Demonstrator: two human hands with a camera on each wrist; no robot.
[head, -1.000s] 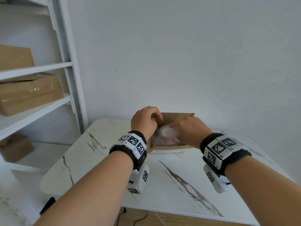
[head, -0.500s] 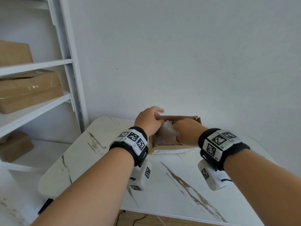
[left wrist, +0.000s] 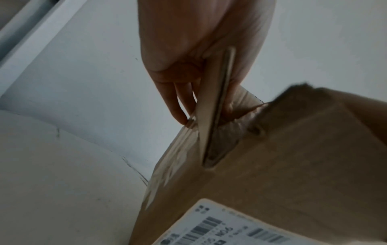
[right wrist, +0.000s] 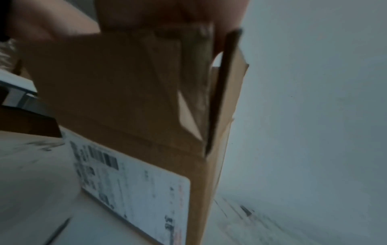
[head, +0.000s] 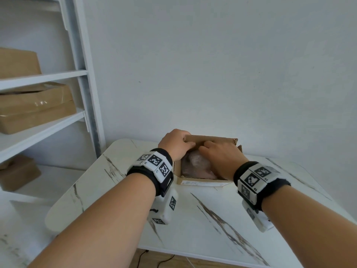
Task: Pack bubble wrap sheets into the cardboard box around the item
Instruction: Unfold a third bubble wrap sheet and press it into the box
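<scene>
A white marble-patterned surface stands against a pale wall, with a white shelving unit to its left holding several brown cartons. Toward the far edge of the surface sits an open cardboard box, a printed shipping label stuck on its near side. Inside the box, crumpled bubble wrap fills the visible space; any item beneath it is hidden. The box's far flap stands raised above the opening. The person's left hand is at the flap's left end, its grip closed on the flap, thumb on one face and fingers on the other, as the left wrist view shows. The right hand reaches over the box opening, its fingertips against the near face of the same flap; whether that grip is closed on the cardboard or only pressing it cannot be told, the right wrist view being blurred.
</scene>
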